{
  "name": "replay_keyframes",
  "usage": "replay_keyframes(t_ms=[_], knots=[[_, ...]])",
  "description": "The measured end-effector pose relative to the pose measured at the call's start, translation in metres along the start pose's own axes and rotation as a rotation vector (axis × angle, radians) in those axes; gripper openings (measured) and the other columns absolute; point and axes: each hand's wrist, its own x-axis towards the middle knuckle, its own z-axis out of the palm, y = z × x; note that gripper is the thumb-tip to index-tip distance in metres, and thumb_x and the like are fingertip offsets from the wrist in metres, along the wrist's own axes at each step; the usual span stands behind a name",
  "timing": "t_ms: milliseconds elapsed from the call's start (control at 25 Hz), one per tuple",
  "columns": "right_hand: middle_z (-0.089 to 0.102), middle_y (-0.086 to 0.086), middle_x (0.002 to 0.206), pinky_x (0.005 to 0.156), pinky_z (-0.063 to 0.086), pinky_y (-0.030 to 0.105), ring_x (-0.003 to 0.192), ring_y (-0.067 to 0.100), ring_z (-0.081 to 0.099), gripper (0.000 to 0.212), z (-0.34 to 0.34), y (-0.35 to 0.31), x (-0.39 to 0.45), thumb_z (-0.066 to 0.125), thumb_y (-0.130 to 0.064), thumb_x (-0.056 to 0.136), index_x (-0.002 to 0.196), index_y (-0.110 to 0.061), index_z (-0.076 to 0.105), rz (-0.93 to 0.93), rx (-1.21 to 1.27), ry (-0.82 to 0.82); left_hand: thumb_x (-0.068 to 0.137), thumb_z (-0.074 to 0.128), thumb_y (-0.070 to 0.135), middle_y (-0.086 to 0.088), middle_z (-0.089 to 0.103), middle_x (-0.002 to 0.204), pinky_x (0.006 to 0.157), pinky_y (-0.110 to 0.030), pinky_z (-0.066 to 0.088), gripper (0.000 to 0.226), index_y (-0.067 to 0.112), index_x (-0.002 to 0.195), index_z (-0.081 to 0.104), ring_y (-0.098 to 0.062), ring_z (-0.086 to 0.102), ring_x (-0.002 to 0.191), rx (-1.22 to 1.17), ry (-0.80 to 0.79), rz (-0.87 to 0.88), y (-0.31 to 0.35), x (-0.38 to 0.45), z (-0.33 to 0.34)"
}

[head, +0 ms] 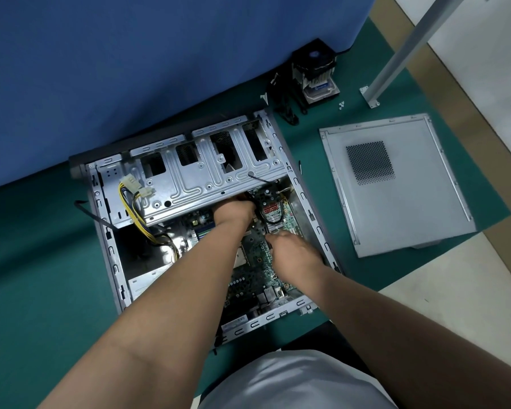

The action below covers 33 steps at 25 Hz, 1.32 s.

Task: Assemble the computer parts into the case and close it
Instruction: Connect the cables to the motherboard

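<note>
An open grey computer case (106, 237) lies on its side on the green mat, with a green motherboard (257, 255) inside and a silver drive cage (201, 178) across its far half. My left hand (233, 212) reaches under the cage's edge; its fingers are hidden there. My right hand (292, 249) rests on the motherboard's right part, fingers curled down; what they hold cannot be seen. The case's side panel (396, 184) lies flat to the right. A CPU cooler with fan (314, 72) stands at the back.
Yellow and black power cables (133, 208) hang over the cage's left end. Black cables (283, 104) and small screws (341, 105) lie near the cooler. A blue partition (160, 69) borders the mat behind. A white metal post (396, 54) stands at the right.
</note>
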Motion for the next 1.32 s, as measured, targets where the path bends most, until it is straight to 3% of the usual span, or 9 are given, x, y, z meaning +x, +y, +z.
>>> replay_keyframes(t_ms=[160,280,400,560,680,760,880,1080,1320], knots=[[0.056,0.007,0.138,0.099,0.051,0.04,0.119,0.028,0.06,0.058,0.001,-0.001,-0.001,0.055,0.002,0.09,0.145,-0.018,0.053,-0.007,-0.035,0.002,0.101,0.052,0.025,0.002,0.049,0.068,0.054,-0.021,0.034,0.035,0.02,0.067,0.045,-0.019,0.055,0.071,0.107,0.003,0.006,0.01,-0.002,-0.001],[0.057,0.008,0.134,0.1,0.051,0.039,0.116,0.027,0.061,0.052,-0.002,-0.001,-0.003,0.057,0.001,0.09,0.139,-0.016,0.058,-0.011,-0.049,-0.01,0.106,0.044,0.026,-0.006,0.067,0.094,0.079,-0.026,0.044,0.033,0.018,0.077,0.057,-0.023,0.064,0.097,0.173,-0.082,0.013,0.014,-0.003,-0.005],[0.06,0.01,0.123,0.094,0.055,0.04,0.107,0.028,0.064,0.046,-0.005,-0.001,-0.005,0.057,0.004,0.088,0.13,-0.012,0.064,-0.008,-0.093,-0.065,0.109,0.041,0.03,-0.011,0.064,0.136,0.106,-0.03,0.042,0.035,0.011,0.123,0.067,-0.026,0.059,0.127,0.15,-0.135,-0.005,0.016,-0.006,-0.006],[0.053,0.013,0.131,0.102,0.051,0.043,0.117,0.031,0.058,0.053,-0.006,0.0,-0.009,0.06,0.009,0.084,0.135,-0.007,0.06,-0.001,-0.167,-0.145,0.101,0.049,0.022,-0.011,0.063,0.089,0.071,-0.028,0.041,0.028,0.013,0.077,0.059,-0.023,0.058,0.074,0.199,0.009,0.095,0.007,-0.011,-0.003],[0.049,0.014,0.135,0.107,0.048,0.043,0.122,0.032,0.054,0.059,-0.007,-0.001,-0.011,0.059,0.012,0.083,0.139,-0.005,0.056,-0.006,-0.202,-0.175,0.1,0.055,0.024,-0.005,0.058,0.074,0.066,-0.032,0.044,0.026,0.011,0.078,0.058,-0.03,0.063,0.079,0.235,0.146,0.331,-0.017,-0.028,-0.004],[0.049,0.013,0.134,0.106,0.048,0.043,0.121,0.031,0.055,0.057,-0.009,-0.002,-0.012,0.058,0.011,0.084,0.139,-0.005,0.056,-0.017,-0.207,-0.194,0.096,0.058,0.018,-0.006,0.066,0.096,0.078,-0.039,0.052,0.011,0.013,0.101,0.067,-0.03,0.063,0.096,0.387,0.155,0.659,-0.034,-0.038,-0.007],[0.052,0.011,0.131,0.103,0.051,0.042,0.117,0.028,0.057,0.051,-0.011,0.0,-0.014,0.059,0.008,0.086,0.135,-0.005,0.059,-0.027,-0.23,-0.21,0.091,0.055,0.012,-0.004,0.061,0.13,0.105,-0.044,0.046,0.049,0.02,0.14,0.058,-0.028,0.05,0.129,0.719,0.022,0.949,-0.049,-0.043,-0.012],[0.051,0.012,0.135,0.099,0.053,0.042,0.113,0.029,0.06,0.045,-0.014,-0.004,-0.018,0.06,0.009,0.087,0.13,-0.004,0.063,-0.042,-0.329,-0.241,0.097,0.052,0.018,0.005,0.031,0.166,0.119,-0.048,0.029,0.065,0.031,0.158,0.033,-0.022,0.021,0.155,0.962,-0.072,0.974,-0.062,-0.038,-0.024],[0.046,0.011,0.138,0.091,0.053,0.036,0.108,0.028,0.061,0.045,-0.011,-0.002,-0.01,0.057,0.006,0.091,0.135,-0.004,0.059,-0.046,-0.391,-0.302,0.104,0.046,0.03,0.01,0.016,0.17,0.119,-0.048,0.024,0.063,0.04,0.161,0.022,-0.023,0.016,0.157,1.13,-0.014,0.961,-0.065,-0.038,-0.022]])
